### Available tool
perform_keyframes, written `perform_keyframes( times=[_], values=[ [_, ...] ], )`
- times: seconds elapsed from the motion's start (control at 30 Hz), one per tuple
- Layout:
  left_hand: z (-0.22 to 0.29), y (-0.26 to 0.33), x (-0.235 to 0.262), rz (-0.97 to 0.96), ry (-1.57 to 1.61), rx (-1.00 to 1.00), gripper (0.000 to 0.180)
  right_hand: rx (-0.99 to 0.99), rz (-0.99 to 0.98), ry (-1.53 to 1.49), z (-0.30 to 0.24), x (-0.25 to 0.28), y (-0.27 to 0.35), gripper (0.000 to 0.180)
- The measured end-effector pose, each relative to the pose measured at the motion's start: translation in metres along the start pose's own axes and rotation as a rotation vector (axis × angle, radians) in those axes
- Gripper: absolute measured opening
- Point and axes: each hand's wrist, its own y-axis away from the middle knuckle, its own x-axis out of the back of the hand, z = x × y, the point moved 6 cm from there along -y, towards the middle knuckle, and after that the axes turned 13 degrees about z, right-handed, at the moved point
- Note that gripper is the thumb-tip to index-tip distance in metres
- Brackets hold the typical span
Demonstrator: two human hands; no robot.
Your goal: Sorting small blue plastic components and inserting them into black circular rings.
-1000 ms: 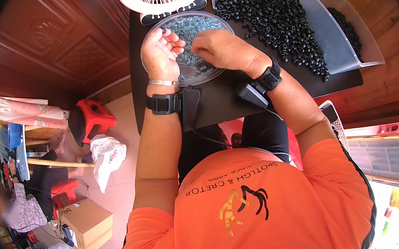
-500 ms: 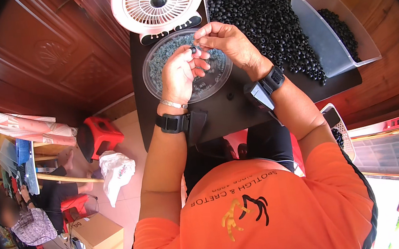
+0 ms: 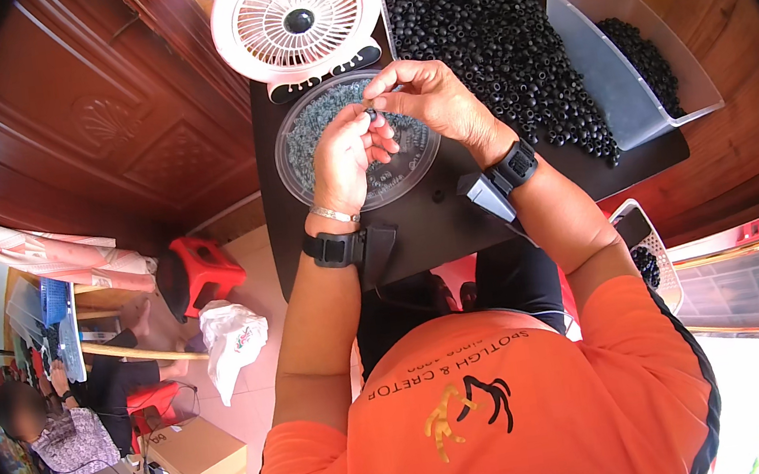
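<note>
Over a round clear tray point(image 3: 402, 175) of small pale-blue translucent pieces point(image 3: 306, 137), my two hands meet at the fingertips. My left hand point(image 3: 344, 161) pinches a small black hollow cap point(image 3: 372, 115) between thumb and forefinger, its other fingers loosely curled. Right above that cap, my right hand point(image 3: 444, 106) has thumb and forefinger pressed together; whatever they hold is too small to make out. A large heap of similar black caps point(image 3: 488, 44) lies beyond my right hand. One loose cap point(image 3: 438, 196) rests on the dark table point(image 3: 324, 244) near the tray.
A white fan point(image 3: 300, 21) stands behind the tray. Right of the heap, a clear plastic bin point(image 3: 607, 81) lies tilted with more caps. A white basket point(image 3: 664, 278) is below at right. On the left are a red stool point(image 3: 209, 275), a cardboard box point(image 3: 198, 468) and a seated person point(image 3: 73, 440).
My right fingertips have come down onto the black cap in my left hand, closing the small gap between them. The whole view has shifted slightly.
</note>
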Motion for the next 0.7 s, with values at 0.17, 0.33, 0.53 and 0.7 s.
perform_keyframes(
  times=[0.17,0.33,0.53,0.7],
  values=[
    [0.001,0.000,0.002,0.006,-0.042,-0.030,0.021,-0.006,0.010,0.098,-0.008,-0.002,0.003,0.011],
    [0.003,0.002,-0.001,0.005,-0.036,-0.050,0.020,0.085,0.005,0.206,-0.008,-0.002,0.003,0.010],
    [0.004,0.000,-0.003,0.019,-0.083,-0.057,0.021,0.533,0.008,0.520,-0.029,-0.007,0.009,0.015],
    [-0.005,-0.007,0.015,0.079,0.118,-0.008,0.029,0.629,0.027,0.574,-0.040,-0.023,0.021,0.023]
  ],
)
